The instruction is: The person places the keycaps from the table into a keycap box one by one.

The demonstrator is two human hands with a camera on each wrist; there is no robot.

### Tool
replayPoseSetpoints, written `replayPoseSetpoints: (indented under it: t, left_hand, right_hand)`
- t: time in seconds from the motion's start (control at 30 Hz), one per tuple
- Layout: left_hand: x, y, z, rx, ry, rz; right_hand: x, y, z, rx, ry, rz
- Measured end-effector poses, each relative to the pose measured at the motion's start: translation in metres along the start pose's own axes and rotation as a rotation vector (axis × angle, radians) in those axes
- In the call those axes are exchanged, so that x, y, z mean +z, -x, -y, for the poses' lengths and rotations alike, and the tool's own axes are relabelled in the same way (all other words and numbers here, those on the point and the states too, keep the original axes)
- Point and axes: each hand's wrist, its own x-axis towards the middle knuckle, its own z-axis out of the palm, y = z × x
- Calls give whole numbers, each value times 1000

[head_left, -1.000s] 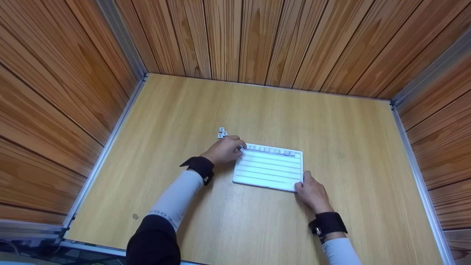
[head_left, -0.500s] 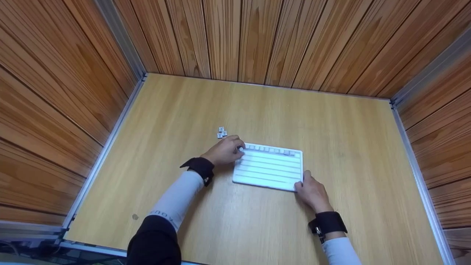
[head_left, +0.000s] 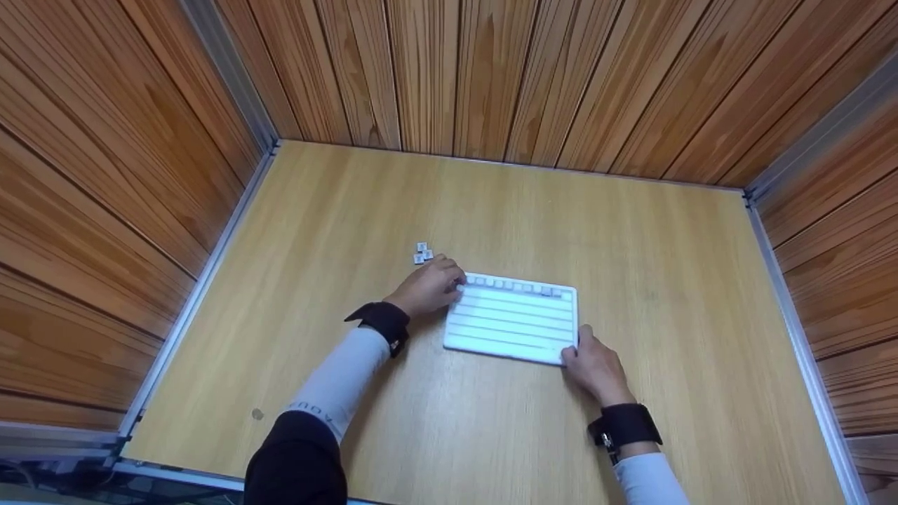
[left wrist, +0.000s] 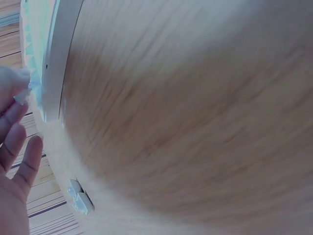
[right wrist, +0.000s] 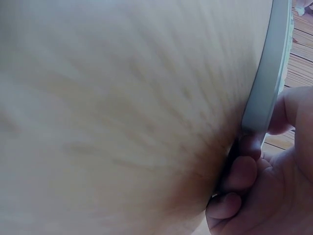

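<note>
A white board with ruled rows lies flat on the wooden table. Several small white tiles fill its top row. My left hand is at the board's top-left corner, its fingertips pinching a small white tile against the board's edge. My right hand grips the bottom-right corner, thumb on top and fingers curled under the board's rim. A few loose tiles sit on the table just behind my left hand, and the loose tiles also show in the left wrist view.
Wooden slat walls close in the table on the back, left and right, with metal strips along the edges. A small dark mark lies near the front left edge of the table.
</note>
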Motion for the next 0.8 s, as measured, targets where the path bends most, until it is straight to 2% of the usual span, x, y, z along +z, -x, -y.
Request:
replayPoseSetpoints:
  t: [0.33,0.47,0.8]
  left_hand:
    - [8,-1,5,55,-97,-60]
    - [10,-2,2,31,-117,-74]
    - [10,-6,-3,-46,-132,-43]
  right_hand:
    - [-2,2,0,-20,5,-6]
    - [-3,1,0,-11,2,2]
    - [-3,2,1,-10,0,7]
